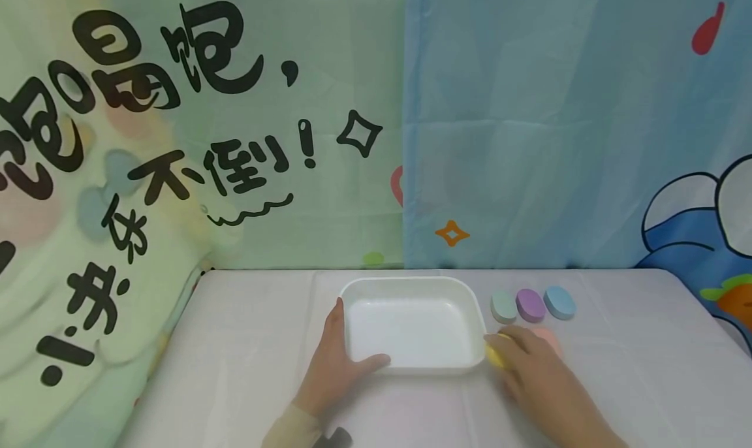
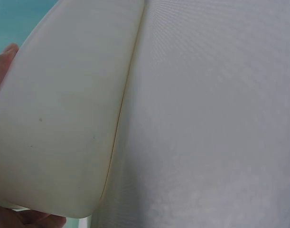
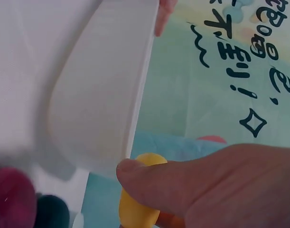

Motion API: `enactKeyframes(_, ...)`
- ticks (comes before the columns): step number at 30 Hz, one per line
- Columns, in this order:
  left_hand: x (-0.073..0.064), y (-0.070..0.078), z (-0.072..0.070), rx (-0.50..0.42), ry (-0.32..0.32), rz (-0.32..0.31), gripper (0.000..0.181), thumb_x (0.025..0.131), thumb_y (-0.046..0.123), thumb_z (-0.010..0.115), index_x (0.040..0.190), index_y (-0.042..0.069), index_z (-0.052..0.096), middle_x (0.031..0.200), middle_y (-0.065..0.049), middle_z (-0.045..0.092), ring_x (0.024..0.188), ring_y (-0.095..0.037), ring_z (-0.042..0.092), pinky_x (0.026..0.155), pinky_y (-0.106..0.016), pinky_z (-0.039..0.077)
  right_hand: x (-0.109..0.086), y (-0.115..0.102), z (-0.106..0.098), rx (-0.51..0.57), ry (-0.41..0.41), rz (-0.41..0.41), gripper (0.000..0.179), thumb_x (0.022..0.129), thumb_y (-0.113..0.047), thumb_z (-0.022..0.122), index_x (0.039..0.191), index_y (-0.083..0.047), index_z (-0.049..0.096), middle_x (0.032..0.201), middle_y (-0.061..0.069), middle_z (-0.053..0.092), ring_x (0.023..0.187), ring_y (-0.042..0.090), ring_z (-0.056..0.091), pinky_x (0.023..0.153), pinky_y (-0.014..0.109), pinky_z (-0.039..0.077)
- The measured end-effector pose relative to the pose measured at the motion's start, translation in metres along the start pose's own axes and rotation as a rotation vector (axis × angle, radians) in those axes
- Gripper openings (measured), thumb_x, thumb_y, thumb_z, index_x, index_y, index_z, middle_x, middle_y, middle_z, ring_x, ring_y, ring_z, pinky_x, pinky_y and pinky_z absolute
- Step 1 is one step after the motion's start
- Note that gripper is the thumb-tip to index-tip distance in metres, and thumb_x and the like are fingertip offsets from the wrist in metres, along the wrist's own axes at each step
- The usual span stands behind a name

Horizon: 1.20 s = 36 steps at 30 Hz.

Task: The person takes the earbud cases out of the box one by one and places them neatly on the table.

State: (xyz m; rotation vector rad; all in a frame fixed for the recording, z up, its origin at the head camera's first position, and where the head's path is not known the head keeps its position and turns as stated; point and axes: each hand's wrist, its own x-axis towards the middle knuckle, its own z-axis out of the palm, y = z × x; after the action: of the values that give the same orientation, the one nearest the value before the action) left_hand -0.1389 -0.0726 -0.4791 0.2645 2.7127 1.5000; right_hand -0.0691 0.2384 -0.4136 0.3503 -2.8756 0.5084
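Note:
A white rectangular tray stands on the table. My left hand holds its front left corner, fingers along the left side and thumb at the front rim. In the left wrist view, the tray's outer wall hides most of that hand. My right hand is at the tray's right rim and pinches a small yellow oval block. The right wrist view shows the thumb across this yellow block, close beside the tray's edge. The fingers behind it are mostly hidden.
Right of the tray lie a pale green oval block, a purple one and a light blue one. A pink block is partly hidden behind my right hand. Printed curtains hang behind the white table.

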Motion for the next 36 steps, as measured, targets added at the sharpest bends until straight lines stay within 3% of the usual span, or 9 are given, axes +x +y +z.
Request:
enactKeyframes(3, 0.000, -0.001, 0.000, 0.008, -0.001, 0.003, 0.124, 0.076, 0.058, 0.082, 0.162, 0.009, 0.008, 0.166, -0.009, 0.019, 0.150, -0.028, 0.024, 0.119, -0.049, 0.028, -0.002, 0.003, -0.003, -0.006, -0.063, 0.072, 0.041, 0.083, -0.006, 0.080, 0.123, -0.007, 0.068, 0.125, 0.016, 0.058, 0.111, 0.034, 0.056, 0.093, 0.055, 0.053)
enactKeyframes(8, 0.001, -0.002, 0.002, 0.015, 0.002, -0.005, 0.125, 0.074, 0.061, 0.081, 0.162, 0.011, 0.009, 0.166, -0.007, 0.018, 0.151, -0.027, 0.023, 0.119, -0.049, 0.027, -0.005, 0.012, -0.006, 0.023, -0.269, 0.268, 0.045, 0.088, -0.020, 0.079, 0.130, -0.012, 0.065, 0.133, 0.015, 0.054, 0.110, 0.030, 0.054, 0.093, 0.055, 0.053)
enactKeyframes(12, 0.000, -0.003, 0.002, 0.022, 0.004, -0.007, 0.126, 0.073, 0.063, 0.081, 0.163, 0.011, 0.009, 0.166, -0.006, 0.018, 0.151, -0.026, 0.023, 0.119, -0.048, 0.027, -0.005, 0.025, -0.005, 0.242, -0.425, 0.578, 0.055, 0.100, -0.046, 0.060, 0.141, -0.011, 0.051, 0.134, 0.015, 0.050, 0.107, 0.029, 0.052, 0.088, 0.052, 0.057)
enactKeyframes(15, 0.000, 0.000, 0.001, 0.015, 0.000, -0.015, 0.125, 0.074, 0.062, 0.081, 0.163, 0.012, 0.008, 0.167, -0.005, 0.017, 0.151, -0.024, 0.023, 0.119, -0.047, 0.027, -0.006, 0.032, -0.003, 0.353, -0.482, 0.813, 0.081, 0.098, -0.070, 0.038, 0.148, -0.006, 0.036, 0.133, 0.019, 0.048, 0.105, 0.031, 0.052, 0.083, 0.051, 0.058)
enactKeyframes(17, -0.001, 0.002, 0.000, 0.009, -0.001, -0.022, 0.124, 0.074, 0.060, 0.082, 0.163, 0.013, 0.009, 0.167, -0.003, 0.017, 0.151, -0.023, 0.023, 0.119, -0.047, 0.027, -0.008, 0.037, -0.002, 0.342, -0.498, 0.856, 0.091, 0.095, -0.076, 0.031, 0.149, -0.002, 0.031, 0.132, 0.023, 0.047, 0.104, 0.034, 0.052, 0.083, 0.052, 0.057)
enactKeyframes(20, -0.001, 0.004, 0.000, 0.000, 0.002, -0.025, 0.123, 0.075, 0.058, 0.082, 0.163, 0.013, 0.009, 0.167, -0.003, 0.018, 0.150, -0.024, 0.024, 0.119, -0.047, 0.027, -0.011, 0.040, -0.003, 0.328, -0.527, 0.878, 0.099, 0.094, -0.079, 0.026, 0.151, 0.002, 0.026, 0.135, 0.028, 0.044, 0.104, 0.037, 0.051, 0.091, 0.059, 0.052)
enactKeyframes(27, -0.001, 0.000, 0.001, 0.001, 0.004, -0.025, 0.123, 0.075, 0.057, 0.082, 0.162, 0.010, 0.010, 0.166, -0.006, 0.020, 0.150, -0.027, 0.026, 0.118, -0.049, 0.028, -0.021, 0.051, 0.004, 0.222, -0.539, 0.741, 0.090, 0.097, -0.071, 0.037, 0.149, 0.003, 0.032, 0.135, 0.024, 0.048, 0.102, 0.032, 0.051, 0.094, 0.061, 0.049)
enactKeyframes(30, 0.000, 0.000, 0.001, -0.003, 0.005, -0.026, 0.123, 0.075, 0.056, 0.082, 0.162, 0.010, 0.010, 0.166, -0.007, 0.020, 0.150, -0.027, 0.026, 0.118, -0.049, 0.028, -0.027, 0.056, 0.010, 0.154, -0.537, 0.645, 0.080, 0.095, -0.061, 0.055, 0.149, -0.005, 0.038, 0.138, 0.020, 0.049, 0.105, 0.031, 0.051, 0.094, 0.061, 0.049)
enactKeyframes(36, 0.000, 0.002, 0.000, 0.000, 0.005, -0.023, 0.123, 0.075, 0.056, 0.083, 0.162, 0.010, 0.010, 0.166, -0.007, 0.019, 0.150, -0.027, 0.025, 0.119, -0.049, 0.028, -0.035, 0.067, 0.018, 0.026, -0.527, 0.463, 0.087, 0.071, -0.046, 0.085, 0.144, -0.013, 0.052, 0.142, 0.018, 0.048, 0.113, 0.033, 0.051, 0.096, 0.062, 0.047)
